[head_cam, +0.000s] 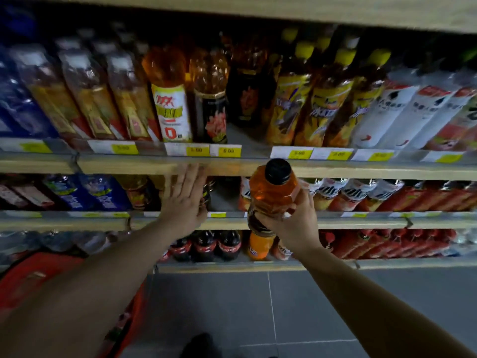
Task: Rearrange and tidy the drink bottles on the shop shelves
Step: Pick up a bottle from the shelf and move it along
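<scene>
My right hand (294, 223) grips an orange drink bottle (273, 192) with a black cap, upright in front of the middle shelf. My left hand (187, 200) is spread flat, fingers apart, against the front of the middle shelf beside a dark bottle (206, 200). On the upper shelf (160, 164) stand rows of bottles: an orange one with a white label (170, 99), a dark-labelled one (213, 104), and a gap (245, 135) to its right, in front of another dark bottle.
Yellow-capped tea bottles (322, 99) and white-labelled bottles (402, 109) fill the upper shelf's right. Cola bottles (206, 245) and red-capped bottles (387, 244) stand on the lowest shelf. A red basket (51, 275) sits at lower left on the grey tiled floor (258, 306).
</scene>
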The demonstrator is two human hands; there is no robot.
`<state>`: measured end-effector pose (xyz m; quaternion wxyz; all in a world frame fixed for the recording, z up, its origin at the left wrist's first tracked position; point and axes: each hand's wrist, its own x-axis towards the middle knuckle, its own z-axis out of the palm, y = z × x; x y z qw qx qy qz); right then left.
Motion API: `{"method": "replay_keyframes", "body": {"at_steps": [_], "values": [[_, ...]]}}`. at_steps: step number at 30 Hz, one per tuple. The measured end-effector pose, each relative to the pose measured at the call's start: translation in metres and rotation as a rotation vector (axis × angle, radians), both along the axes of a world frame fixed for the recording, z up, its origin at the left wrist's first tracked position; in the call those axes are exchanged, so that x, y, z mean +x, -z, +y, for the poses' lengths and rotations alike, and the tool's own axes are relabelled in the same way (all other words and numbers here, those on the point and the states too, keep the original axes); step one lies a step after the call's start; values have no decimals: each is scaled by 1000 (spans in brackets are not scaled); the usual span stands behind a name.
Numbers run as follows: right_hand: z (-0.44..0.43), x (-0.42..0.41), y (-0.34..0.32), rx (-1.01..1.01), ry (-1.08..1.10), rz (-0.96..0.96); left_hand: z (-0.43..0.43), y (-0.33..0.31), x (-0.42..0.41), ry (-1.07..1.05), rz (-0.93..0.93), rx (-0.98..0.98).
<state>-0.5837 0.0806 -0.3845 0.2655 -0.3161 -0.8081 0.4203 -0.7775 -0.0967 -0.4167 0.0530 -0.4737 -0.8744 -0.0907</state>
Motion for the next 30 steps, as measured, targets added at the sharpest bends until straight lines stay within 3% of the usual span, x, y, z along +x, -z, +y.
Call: {"method": "replay_keyframes", "body": {"at_steps": [6,9,14,18,24,30], "values": [[12,-23,72,31,-46,135,0,131,7,-5,-159,-398],[19,-37,99,28,-93,244,24,164,-9,-18,-137,-318],[20,-56,138,113,-107,412,51,201,-29,-72,83,-237],[19,-70,165,167,-103,497,39,231,-35,-32,198,-66],[11,-99,185,197,-130,599,9,250,-41,-118,151,81],[-1,-137,202,91,-36,559,-17,279,-41,-233,32,-138]]}}
